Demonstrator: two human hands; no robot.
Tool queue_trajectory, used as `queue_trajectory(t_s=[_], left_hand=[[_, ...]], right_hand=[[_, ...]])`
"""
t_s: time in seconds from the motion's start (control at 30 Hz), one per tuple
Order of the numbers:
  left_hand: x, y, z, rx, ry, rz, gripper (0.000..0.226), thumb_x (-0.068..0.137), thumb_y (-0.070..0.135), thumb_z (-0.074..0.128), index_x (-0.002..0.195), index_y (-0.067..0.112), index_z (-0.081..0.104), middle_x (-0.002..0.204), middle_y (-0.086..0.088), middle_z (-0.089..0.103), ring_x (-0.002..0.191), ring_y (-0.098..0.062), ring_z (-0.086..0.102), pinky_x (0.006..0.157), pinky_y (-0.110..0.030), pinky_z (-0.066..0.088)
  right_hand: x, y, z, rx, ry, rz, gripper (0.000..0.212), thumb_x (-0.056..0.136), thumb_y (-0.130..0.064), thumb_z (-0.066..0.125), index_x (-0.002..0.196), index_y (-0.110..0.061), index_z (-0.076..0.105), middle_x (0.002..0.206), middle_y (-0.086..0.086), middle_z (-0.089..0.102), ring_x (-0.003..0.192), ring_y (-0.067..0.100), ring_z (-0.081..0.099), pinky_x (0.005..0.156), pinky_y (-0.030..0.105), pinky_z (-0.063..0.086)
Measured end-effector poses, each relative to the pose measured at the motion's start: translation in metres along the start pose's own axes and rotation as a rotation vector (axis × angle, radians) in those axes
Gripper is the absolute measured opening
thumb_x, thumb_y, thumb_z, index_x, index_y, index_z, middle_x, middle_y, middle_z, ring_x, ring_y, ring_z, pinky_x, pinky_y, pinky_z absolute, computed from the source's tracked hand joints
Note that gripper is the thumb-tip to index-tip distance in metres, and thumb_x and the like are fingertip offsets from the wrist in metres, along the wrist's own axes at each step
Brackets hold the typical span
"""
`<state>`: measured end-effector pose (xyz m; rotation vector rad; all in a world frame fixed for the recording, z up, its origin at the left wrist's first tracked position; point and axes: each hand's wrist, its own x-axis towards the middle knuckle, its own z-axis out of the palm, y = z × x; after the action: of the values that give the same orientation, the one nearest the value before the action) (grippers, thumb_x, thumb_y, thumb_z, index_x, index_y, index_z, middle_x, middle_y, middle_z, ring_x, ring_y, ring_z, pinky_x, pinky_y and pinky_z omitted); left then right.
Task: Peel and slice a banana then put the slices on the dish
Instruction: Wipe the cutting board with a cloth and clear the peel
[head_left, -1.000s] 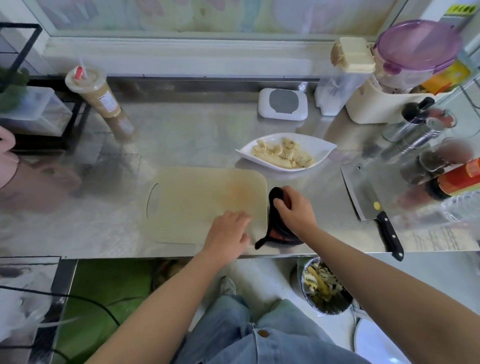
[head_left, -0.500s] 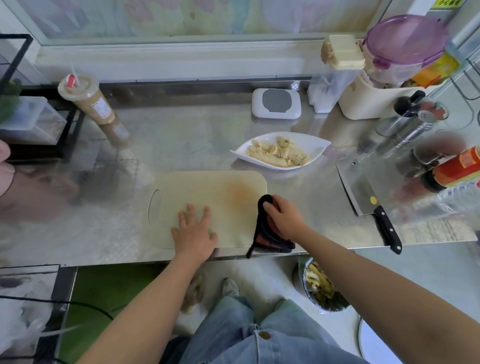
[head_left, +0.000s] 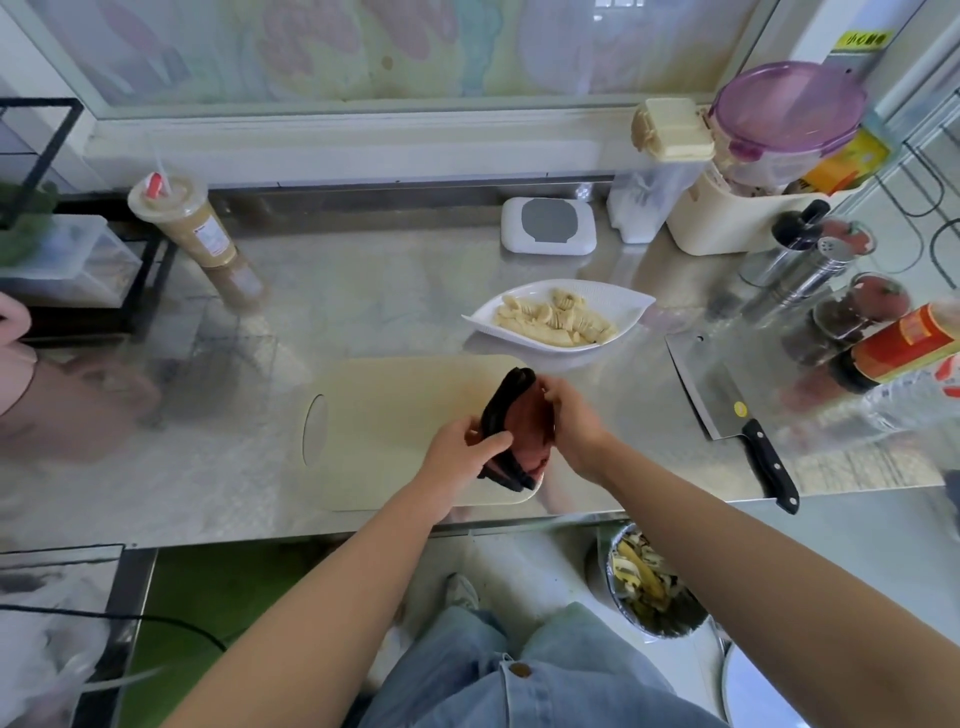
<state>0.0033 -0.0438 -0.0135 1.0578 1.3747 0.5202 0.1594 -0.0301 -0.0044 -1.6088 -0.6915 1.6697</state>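
Note:
Pale banana slices (head_left: 553, 319) lie piled in the white leaf-shaped dish (head_left: 626, 306) on the steel counter, behind the beige cutting board (head_left: 384, 426). Over the board's right half, my left hand (head_left: 457, 454) and my right hand (head_left: 571, 421) both grip a dark red and black cloth (head_left: 514, 431), held up between them. The cleaver (head_left: 727, 400) with its black handle lies flat on the counter to the right, apart from both hands.
A bin with banana peels (head_left: 649, 587) sits on the floor below the counter edge. Bottles, jars and a shaker (head_left: 831, 291) crowd the right side. A drink cup (head_left: 192, 223) stands back left, a white scale (head_left: 548, 226) behind the dish.
My left hand left the cutting board and took hold of the cloth. My right hand lifted the cloth from the board's right edge up over the board.

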Motion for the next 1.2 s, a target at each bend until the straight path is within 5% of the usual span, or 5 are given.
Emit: queue_trajectory(t_s=[0.2,0.43,0.73,1.1,1.2], left_hand=[[0.002,0.007,-0.007,-0.230,0.088,-0.064,0.014,0.084,-0.002,0.044,0.093,0.007,0.049,0.086,-0.011,0.054,0.079,-0.025,0.051,0.062,-0.029,0.043],[0.005,0.009,0.002,-0.179,0.023,-0.147,0.023,0.088,0.024,0.066,0.107,0.014,0.059,0.106,-0.007,0.067,0.096,-0.021,0.065,0.077,-0.031,0.054],[0.002,-0.036,-0.008,1.013,0.062,-0.100,0.045,0.096,0.050,0.041,0.130,0.022,0.050,0.160,-0.011,0.009,0.145,-0.034,0.007,0.114,-0.056,0.015],[0.002,-0.021,0.059,1.083,-0.017,-0.044,0.042,0.093,0.053,0.043,0.110,0.018,0.058,0.149,-0.024,0.028,0.133,-0.042,0.030,0.104,-0.048,0.034],[0.001,-0.012,0.068,0.898,0.063,0.063,0.032,0.093,0.044,0.048,0.086,0.015,0.057,0.111,-0.015,0.057,0.106,-0.035,0.053,0.082,-0.037,0.045]], right_hand=[[-0.001,0.006,-0.016,0.040,-0.145,0.140,0.033,0.086,0.000,0.064,0.117,-0.003,0.053,0.105,0.016,0.061,0.093,0.026,0.061,0.087,0.034,0.051],[0.001,0.002,-0.032,0.057,-0.031,0.066,0.046,0.081,0.000,0.070,0.123,-0.008,0.052,0.113,0.009,0.058,0.089,0.018,0.061,0.066,0.026,0.051],[-0.008,0.036,-0.011,-1.057,-0.232,-0.327,0.031,0.090,-0.003,0.046,0.120,-0.005,0.043,0.110,0.016,0.061,0.097,0.031,0.057,0.079,0.036,0.043],[-0.011,0.040,-0.063,-1.302,-0.046,-0.262,0.031,0.081,0.000,0.043,0.111,-0.008,0.044,0.097,0.018,0.062,0.085,0.035,0.058,0.064,0.036,0.043],[-0.013,0.038,-0.082,-1.058,-0.010,-0.290,0.033,0.081,0.003,0.044,0.111,-0.009,0.049,0.102,0.014,0.064,0.091,0.031,0.059,0.076,0.037,0.049]])
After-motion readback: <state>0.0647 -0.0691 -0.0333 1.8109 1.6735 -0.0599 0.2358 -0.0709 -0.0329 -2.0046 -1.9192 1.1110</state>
